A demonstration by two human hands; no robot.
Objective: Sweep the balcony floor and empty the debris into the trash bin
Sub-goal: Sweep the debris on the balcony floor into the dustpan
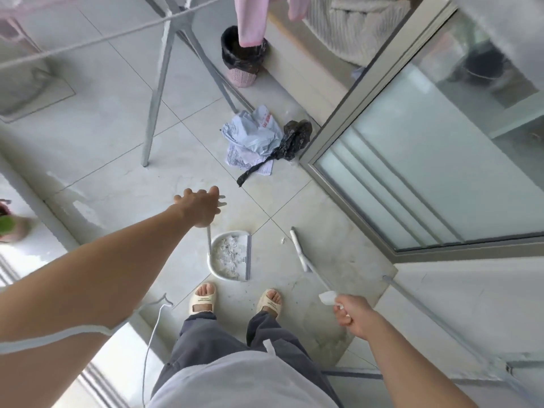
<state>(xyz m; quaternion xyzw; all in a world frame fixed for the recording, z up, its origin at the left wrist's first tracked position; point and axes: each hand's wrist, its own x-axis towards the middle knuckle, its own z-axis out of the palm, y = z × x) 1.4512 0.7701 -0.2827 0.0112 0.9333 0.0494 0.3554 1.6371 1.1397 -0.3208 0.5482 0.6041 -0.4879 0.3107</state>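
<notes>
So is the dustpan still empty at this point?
No, the dustpan on the floor in front of the person's feet already holds a scatter of small white scraps.

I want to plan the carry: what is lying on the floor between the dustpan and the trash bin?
In the head view, between the dustpan and trash bin lie crumpled papers and a black plastic bag; a drying rack leg stands beside the route.

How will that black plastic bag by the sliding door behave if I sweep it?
The black bag looks thin and crumpled, so probably floppy and very light. It may slide or flutter ahead of the broom rather than roll, and could snag on the papers.
</notes>
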